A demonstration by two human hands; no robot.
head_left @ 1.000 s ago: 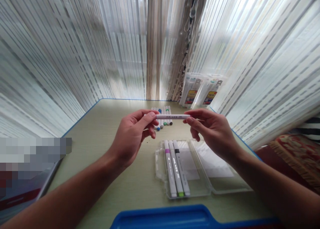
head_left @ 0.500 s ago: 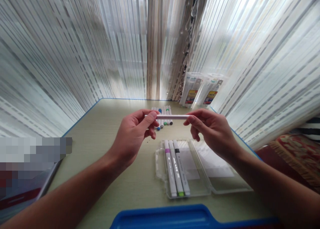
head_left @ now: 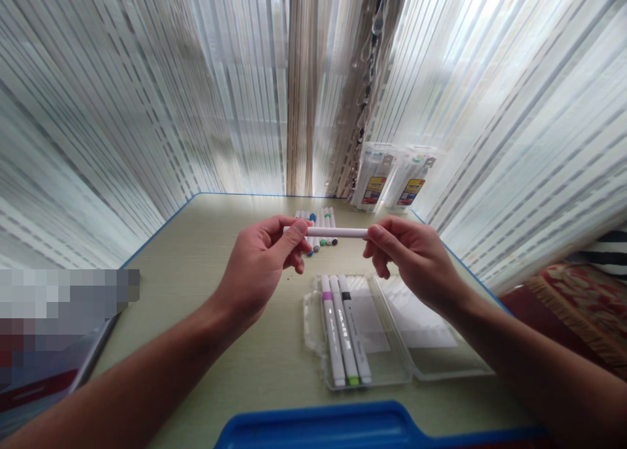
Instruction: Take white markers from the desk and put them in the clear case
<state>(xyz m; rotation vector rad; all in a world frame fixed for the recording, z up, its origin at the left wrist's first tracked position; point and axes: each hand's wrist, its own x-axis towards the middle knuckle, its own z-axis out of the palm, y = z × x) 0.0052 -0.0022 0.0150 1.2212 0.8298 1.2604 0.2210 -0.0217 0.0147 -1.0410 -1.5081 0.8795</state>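
A white marker (head_left: pixel 337 232) is held level above the table, gripped at both ends. My left hand (head_left: pixel 264 259) pinches its left end between thumb and fingers. At the other end, my right hand (head_left: pixel 411 253) pinches it the same way, its fingers covering the tip. Below the hands lies an open clear plastic case (head_left: pixel 406 364). Three white markers (head_left: pixel 345 331) rest side by side in its left half, with purple, black and green marks. Behind the held marker, several more markers (head_left: pixel 323 217) lie in a row, partly hidden.
Two clear marker cases (head_left: pixel 375 181) with yellow labels stand upright at the table's back right. A blue tray edge (head_left: pixel 323 423) is at the front. Striped curtains (head_left: pixel 235 89) hang behind the table (head_left: pixel 186 259). A patterned fringed cloth (head_left: pixel 582 305) lies at right.
My right hand has shifted slightly left and closed more firmly around the marker's right end. The marker has dipped a little at that side. My left hand is nearly still.
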